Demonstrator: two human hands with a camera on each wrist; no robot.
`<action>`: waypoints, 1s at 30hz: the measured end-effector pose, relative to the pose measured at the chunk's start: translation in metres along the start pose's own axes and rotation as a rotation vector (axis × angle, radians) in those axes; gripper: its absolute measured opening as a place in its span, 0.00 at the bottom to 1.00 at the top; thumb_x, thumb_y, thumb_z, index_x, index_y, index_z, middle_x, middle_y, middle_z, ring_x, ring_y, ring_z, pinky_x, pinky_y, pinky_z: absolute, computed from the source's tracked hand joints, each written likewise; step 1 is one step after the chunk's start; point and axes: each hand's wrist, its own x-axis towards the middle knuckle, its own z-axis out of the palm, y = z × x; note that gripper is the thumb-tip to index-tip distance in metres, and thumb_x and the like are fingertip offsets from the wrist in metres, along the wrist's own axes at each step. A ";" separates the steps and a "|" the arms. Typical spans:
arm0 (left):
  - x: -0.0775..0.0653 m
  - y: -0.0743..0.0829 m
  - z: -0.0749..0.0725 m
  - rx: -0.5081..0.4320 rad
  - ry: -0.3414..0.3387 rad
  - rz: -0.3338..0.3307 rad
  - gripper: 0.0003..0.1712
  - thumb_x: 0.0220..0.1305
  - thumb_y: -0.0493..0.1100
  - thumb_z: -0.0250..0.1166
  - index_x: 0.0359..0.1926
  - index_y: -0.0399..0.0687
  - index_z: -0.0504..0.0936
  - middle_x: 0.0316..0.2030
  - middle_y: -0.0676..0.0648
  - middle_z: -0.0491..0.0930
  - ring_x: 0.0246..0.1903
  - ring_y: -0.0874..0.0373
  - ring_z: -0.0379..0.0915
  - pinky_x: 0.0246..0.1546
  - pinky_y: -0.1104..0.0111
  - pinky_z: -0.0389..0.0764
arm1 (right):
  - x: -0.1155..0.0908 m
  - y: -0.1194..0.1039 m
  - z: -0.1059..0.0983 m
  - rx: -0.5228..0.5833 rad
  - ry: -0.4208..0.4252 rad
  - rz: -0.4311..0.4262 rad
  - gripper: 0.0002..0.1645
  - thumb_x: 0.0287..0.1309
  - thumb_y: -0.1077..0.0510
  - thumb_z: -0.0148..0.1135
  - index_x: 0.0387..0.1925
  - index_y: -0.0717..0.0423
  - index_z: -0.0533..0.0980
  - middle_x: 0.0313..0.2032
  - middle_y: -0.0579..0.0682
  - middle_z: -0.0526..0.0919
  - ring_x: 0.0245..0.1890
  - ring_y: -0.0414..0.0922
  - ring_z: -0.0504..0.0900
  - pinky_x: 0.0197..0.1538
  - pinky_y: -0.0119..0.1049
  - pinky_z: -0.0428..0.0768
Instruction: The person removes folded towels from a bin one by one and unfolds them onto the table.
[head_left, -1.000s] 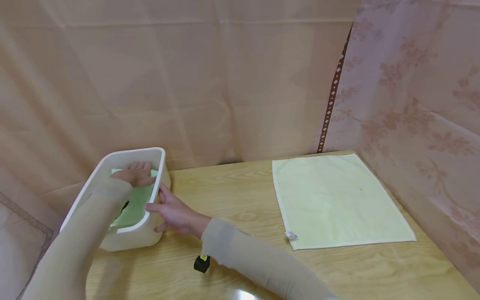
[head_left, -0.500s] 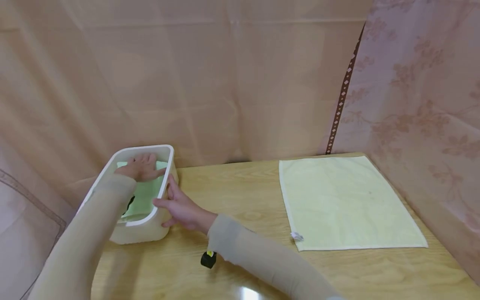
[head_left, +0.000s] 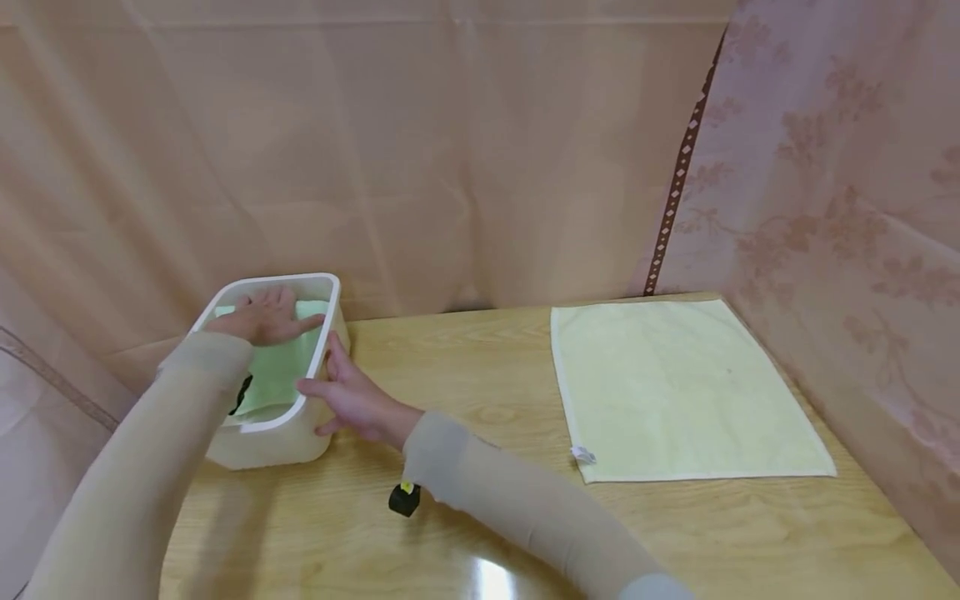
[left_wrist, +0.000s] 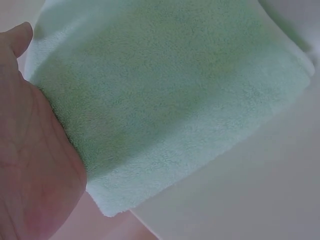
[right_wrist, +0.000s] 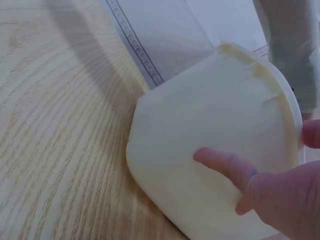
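Observation:
A white plastic tub (head_left: 266, 446) stands at the left of the wooden table. Inside it lies a folded light green towel (head_left: 281, 371), its fuzzy surface filling much of the left wrist view. My left hand (head_left: 261, 318) reaches in over the towel's far end, fingers straight and thumb spread toward the tub's right wall. My right hand (head_left: 360, 402) holds that right wall from outside, the thumb over the rim and the other fingers against the outer side. In the right wrist view, one finger (right_wrist: 222, 162) extends along the tub's outer wall.
A pale yellow-green towel (head_left: 686, 392) with a small white tag (head_left: 582, 455) lies spread flat on the right of the table (head_left: 465, 358). Beige curtains (head_left: 405, 150) hang behind the table, and a floral one (head_left: 847, 192) borders its right side.
The head view has shifted slightly. My left thumb has spread farther from the fingers, toward the tub's right rim. My right hand keeps its place on the wall.

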 end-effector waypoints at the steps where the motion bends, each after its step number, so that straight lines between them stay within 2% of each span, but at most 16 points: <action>1: -0.001 0.000 -0.001 -0.002 0.005 -0.004 0.49 0.63 0.84 0.41 0.37 0.38 0.66 0.30 0.41 0.66 0.33 0.44 0.64 0.38 0.48 0.65 | 0.001 0.000 0.001 -0.003 0.004 0.002 0.54 0.72 0.62 0.58 0.81 0.26 0.36 0.80 0.46 0.45 0.72 0.52 0.65 0.49 0.76 0.72; 5: -0.008 -0.002 -0.006 0.000 0.011 -0.012 0.47 0.64 0.83 0.42 0.37 0.38 0.66 0.29 0.41 0.66 0.32 0.45 0.63 0.38 0.48 0.64 | 0.003 -0.001 0.005 -0.014 -0.004 -0.004 0.54 0.72 0.62 0.58 0.81 0.26 0.38 0.80 0.45 0.47 0.71 0.52 0.67 0.47 0.76 0.73; 10: -0.017 0.006 -0.012 -0.013 0.005 -0.010 0.45 0.67 0.79 0.43 0.39 0.37 0.64 0.29 0.41 0.65 0.33 0.44 0.62 0.37 0.50 0.62 | 0.002 -0.003 0.006 -0.022 -0.004 -0.010 0.52 0.73 0.62 0.56 0.80 0.24 0.39 0.78 0.44 0.55 0.69 0.51 0.70 0.46 0.76 0.73; 16: -0.028 0.020 -0.026 0.018 0.067 0.002 0.41 0.72 0.74 0.44 0.41 0.35 0.65 0.32 0.39 0.66 0.37 0.41 0.64 0.39 0.46 0.63 | -0.001 -0.002 0.003 -0.035 0.003 -0.018 0.52 0.73 0.63 0.57 0.80 0.25 0.40 0.76 0.47 0.61 0.68 0.49 0.70 0.46 0.76 0.74; 21: -0.041 0.027 -0.037 0.061 0.117 0.008 0.41 0.71 0.75 0.42 0.39 0.37 0.64 0.32 0.40 0.65 0.35 0.42 0.62 0.35 0.54 0.59 | -0.002 0.001 0.003 -0.057 -0.015 -0.037 0.48 0.73 0.63 0.56 0.78 0.22 0.46 0.74 0.44 0.64 0.67 0.48 0.71 0.43 0.76 0.74; 26: -0.044 0.026 -0.043 0.073 0.159 0.013 0.45 0.68 0.79 0.39 0.39 0.37 0.63 0.32 0.39 0.64 0.34 0.42 0.61 0.33 0.55 0.56 | -0.001 -0.001 0.002 -0.065 -0.020 -0.045 0.47 0.74 0.60 0.56 0.78 0.22 0.46 0.76 0.42 0.61 0.69 0.49 0.69 0.44 0.76 0.74; 30: -0.047 0.027 -0.051 0.082 0.161 0.009 0.44 0.68 0.79 0.39 0.36 0.38 0.62 0.32 0.39 0.63 0.33 0.42 0.60 0.33 0.55 0.56 | -0.003 -0.004 0.002 -0.076 -0.010 -0.028 0.48 0.73 0.60 0.57 0.79 0.21 0.45 0.77 0.42 0.58 0.69 0.50 0.68 0.47 0.75 0.74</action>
